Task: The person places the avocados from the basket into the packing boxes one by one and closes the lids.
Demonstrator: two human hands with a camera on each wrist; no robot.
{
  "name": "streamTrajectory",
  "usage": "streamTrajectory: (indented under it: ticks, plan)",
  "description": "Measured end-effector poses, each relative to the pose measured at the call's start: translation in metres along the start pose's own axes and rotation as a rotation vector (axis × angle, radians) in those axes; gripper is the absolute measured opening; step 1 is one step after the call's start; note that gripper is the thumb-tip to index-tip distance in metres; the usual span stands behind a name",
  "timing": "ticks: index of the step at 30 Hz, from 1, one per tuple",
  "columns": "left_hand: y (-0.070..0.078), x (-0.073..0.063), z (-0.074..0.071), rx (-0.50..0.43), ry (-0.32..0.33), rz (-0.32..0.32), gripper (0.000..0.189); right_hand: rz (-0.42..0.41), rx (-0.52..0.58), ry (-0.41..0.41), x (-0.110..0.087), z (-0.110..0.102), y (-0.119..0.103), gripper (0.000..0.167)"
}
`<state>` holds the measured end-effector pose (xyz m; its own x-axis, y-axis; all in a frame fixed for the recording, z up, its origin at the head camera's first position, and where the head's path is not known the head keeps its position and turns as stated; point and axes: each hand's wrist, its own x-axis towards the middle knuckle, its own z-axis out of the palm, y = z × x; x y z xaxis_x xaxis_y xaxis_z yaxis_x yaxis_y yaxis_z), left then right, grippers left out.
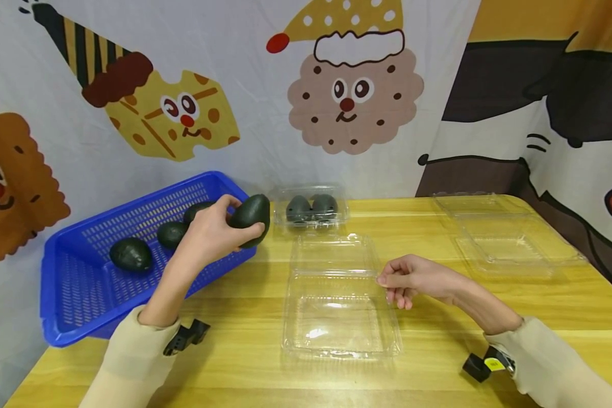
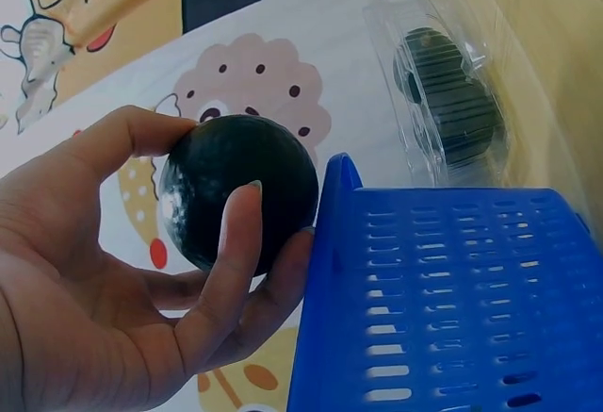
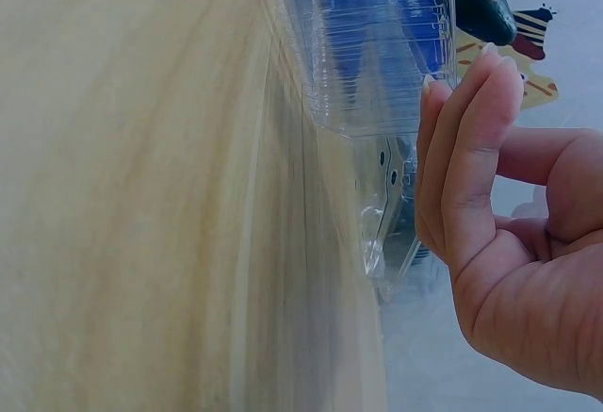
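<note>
My left hand (image 1: 209, 232) grips a dark green avocado (image 1: 252, 220) above the right end of a blue plastic basket (image 1: 76, 317). In the left wrist view, fingers and thumb wrap around the avocado (image 2: 240, 190) beside the basket wall (image 2: 325, 280). A clear plastic clamshell box (image 1: 339, 323) lies with its lid unfolded in front of me. At its right edge, near the hinge, is my right hand (image 1: 420, 277), its fingers loosely bent. In the right wrist view those fingers (image 3: 476, 162) are close to the box edge; whether they touch it, I cannot tell.
Several avocados (image 1: 131, 254) lie in the basket. A closed clear box (image 1: 311, 207) with two avocados stands at the back, behind the unfolded one. More clear boxes (image 1: 510, 232) sit unfolded at the back right of the wooden table (image 1: 438, 362). A printed cloth (image 1: 255, 113) hangs behind.
</note>
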<state>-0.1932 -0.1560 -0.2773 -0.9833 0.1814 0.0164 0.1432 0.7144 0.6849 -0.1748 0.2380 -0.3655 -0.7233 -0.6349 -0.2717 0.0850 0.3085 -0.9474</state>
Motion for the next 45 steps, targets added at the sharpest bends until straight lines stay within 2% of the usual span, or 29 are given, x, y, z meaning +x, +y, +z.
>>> streamTrajectory:
  ticks: [17, 26, 37, 45]
  plan:
    - [0.004, -0.002, 0.010, -0.010, -0.095, 0.013, 0.065, 0.000, 0.010, 0.000, -0.001, 0.001, 0.000, 0.034]
    - [0.014, -0.010, 0.019, -0.043, -0.140, 0.019, 0.061, -0.003, 0.004, 0.002, -0.001, 0.001, 0.001, 0.034]
    - [0.024, -0.017, 0.041, -0.108, -0.235, 0.058, 0.051, -0.003, 0.004, 0.004, -0.001, 0.001, 0.001, 0.034]
    - [0.030, -0.023, 0.055, -0.126, -0.302, 0.047, 0.051, -0.013, 0.002, -0.004, -0.001, 0.001, 0.001, 0.035]
